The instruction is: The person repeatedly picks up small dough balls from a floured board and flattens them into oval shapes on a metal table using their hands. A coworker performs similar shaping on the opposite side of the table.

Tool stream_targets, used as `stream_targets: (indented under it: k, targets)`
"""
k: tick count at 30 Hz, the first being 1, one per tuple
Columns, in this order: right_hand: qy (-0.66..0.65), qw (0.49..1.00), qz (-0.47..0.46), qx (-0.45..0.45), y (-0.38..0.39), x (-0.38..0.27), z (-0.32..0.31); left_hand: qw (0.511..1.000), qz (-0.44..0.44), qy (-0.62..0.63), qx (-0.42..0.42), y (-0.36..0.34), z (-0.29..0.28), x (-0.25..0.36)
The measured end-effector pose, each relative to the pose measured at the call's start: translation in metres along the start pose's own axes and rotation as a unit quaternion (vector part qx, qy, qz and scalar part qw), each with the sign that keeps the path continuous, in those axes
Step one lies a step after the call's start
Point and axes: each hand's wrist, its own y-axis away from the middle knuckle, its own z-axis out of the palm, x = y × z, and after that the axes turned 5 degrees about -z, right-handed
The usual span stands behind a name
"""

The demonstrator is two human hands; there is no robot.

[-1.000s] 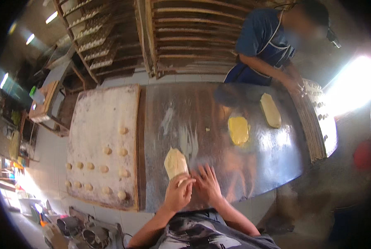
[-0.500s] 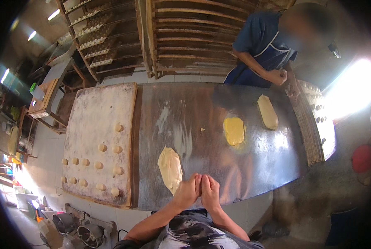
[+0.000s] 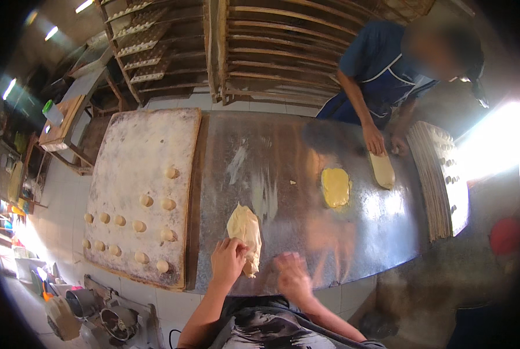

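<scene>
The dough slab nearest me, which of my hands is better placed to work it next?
Probably your left hand: it's already at the dough slab's lower left edge. Your right hand, blurred, is off to the right, apart from the dough.

Bakery workroom: dough balls (image 3: 139, 226) on a pale board (image 3: 143, 139), wooden racks (image 3: 222, 58).

Right hand (image 3: 295, 278): blurred; finger positions indistinct. Left hand (image 3: 227, 259): covers part of the near dough (image 3: 245, 224); grip hidden. Co-worker's hand (image 3: 374, 140): hides the upper end of the far dough (image 3: 382, 173). Speck (image 3: 293, 182): too small to identify. Rack (image 3: 283, 53): cut off by the upper edge.
</scene>
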Motion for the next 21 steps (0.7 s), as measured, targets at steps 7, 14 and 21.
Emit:
stream_targets:
  k: [7, 14, 21]
  targets:
    - [-0.015, 0.970, 0.057, 0.237, -0.101, 0.013, 0.007, 0.996, 0.001, 0.089, -0.030, -0.001, 0.000, -0.007]
    - [0.065, 0.941, 0.184, 0.275, -0.090, 0.027, -0.018, 0.986, -0.027, 0.141, -0.082, 0.006, -0.018, -0.013]
    - [0.000, 0.980, 0.093, 0.174, -0.067, 0.029, -0.003, 0.981, -0.021, 0.179, -0.072, 0.006, -0.015, -0.019]
